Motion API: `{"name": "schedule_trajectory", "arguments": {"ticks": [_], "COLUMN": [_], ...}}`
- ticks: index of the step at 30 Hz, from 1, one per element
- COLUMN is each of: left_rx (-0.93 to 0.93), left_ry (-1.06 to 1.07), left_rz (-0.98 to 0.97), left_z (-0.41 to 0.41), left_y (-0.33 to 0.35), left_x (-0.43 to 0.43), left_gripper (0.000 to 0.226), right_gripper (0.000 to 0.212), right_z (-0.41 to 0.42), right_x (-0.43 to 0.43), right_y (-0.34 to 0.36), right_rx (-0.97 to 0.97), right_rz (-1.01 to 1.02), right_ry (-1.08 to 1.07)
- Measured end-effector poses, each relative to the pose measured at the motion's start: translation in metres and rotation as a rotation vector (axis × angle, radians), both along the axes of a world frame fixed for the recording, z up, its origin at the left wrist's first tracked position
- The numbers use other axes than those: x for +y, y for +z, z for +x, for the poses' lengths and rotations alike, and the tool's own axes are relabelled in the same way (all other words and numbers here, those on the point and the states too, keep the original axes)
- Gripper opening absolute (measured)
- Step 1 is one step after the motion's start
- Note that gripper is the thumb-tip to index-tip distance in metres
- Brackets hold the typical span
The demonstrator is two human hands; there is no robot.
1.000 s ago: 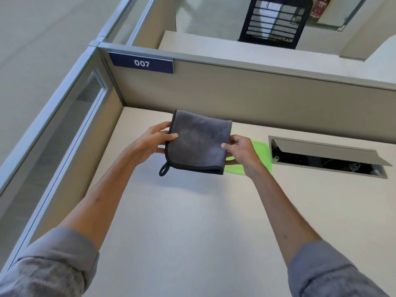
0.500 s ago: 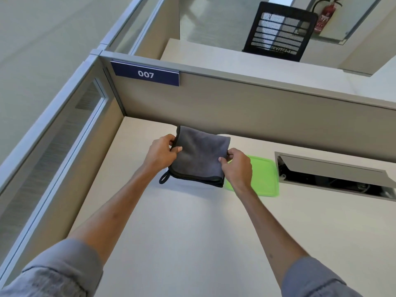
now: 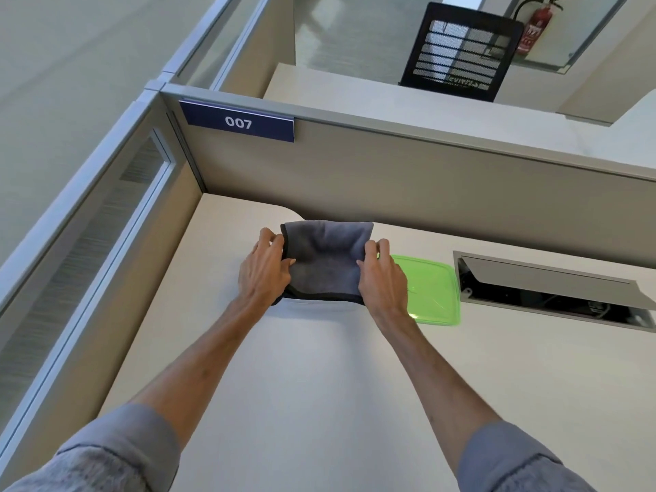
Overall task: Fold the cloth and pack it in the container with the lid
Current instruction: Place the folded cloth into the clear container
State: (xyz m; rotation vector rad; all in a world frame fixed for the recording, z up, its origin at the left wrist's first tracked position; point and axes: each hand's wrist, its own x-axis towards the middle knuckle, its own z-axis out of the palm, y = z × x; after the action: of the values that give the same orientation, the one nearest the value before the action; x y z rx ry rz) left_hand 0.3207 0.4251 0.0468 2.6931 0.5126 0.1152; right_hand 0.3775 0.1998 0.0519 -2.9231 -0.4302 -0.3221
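Two hands, the left hand (image 3: 264,269) at nine o'clock and the right hand (image 3: 383,275) at three o'clock of one grey cloth (image 3: 324,261). One green lid (image 3: 431,291), one desk (image 3: 319,385), one cable hatch (image 3: 553,289), one numbered sign (image 3: 238,122), one chair (image 3: 461,51), one fire extinguisher (image 3: 536,24).

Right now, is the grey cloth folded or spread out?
Folded: the grey cloth is a small layered square, pinched at its sides by the left hand and right hand.

We are in an open-plan office: a pale desk (image 3: 319,385) boxed in by partitions (image 3: 390,179), a "007" plate (image 3: 238,123), a cable hatch (image 3: 553,292), a mesh chair (image 3: 461,53) and an extinguisher (image 3: 536,26) beyond.
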Motion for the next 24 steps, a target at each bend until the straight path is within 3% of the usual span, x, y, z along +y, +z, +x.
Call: {"name": "schedule_trajectory", "arguments": {"ticks": [4,8,10,16,21,24], "left_rx": [0.005,0.022,0.019,0.051,0.101,0.105], "left_ry": [0.011,0.025,0.019,0.007,-0.021,-0.047], "left_rz": [-0.029,-0.067,-0.069,-0.097,-0.044,-0.055], "left_z": [0.002,0.003,0.003,-0.001,-0.001,-0.005], "left_y": [0.0,0.002,0.004,0.003,0.008,0.012], "left_x": [0.003,0.007,0.008,0.009,0.007,0.009], "left_gripper": [0.035,0.035,0.036,0.039,0.044,0.045], "right_gripper": [0.031,0.02,0.016,0.012,0.012,0.018], "right_z": [0.01,0.017,0.021,0.013,0.009,-0.002], "right_x": [-0.005,-0.009,-0.014,-0.011,-0.01,-0.013], "right_y": [0.0,0.002,0.004,0.01,0.002,-0.003], "right_rx": [0.132,0.373,0.44,0.365,0.32,0.298], "right_rz": [0.007,0.381,0.442,0.294,0.094,0.141], "right_ry": [-0.017,-0.166,-0.211,-0.225,-0.107,-0.117]}}
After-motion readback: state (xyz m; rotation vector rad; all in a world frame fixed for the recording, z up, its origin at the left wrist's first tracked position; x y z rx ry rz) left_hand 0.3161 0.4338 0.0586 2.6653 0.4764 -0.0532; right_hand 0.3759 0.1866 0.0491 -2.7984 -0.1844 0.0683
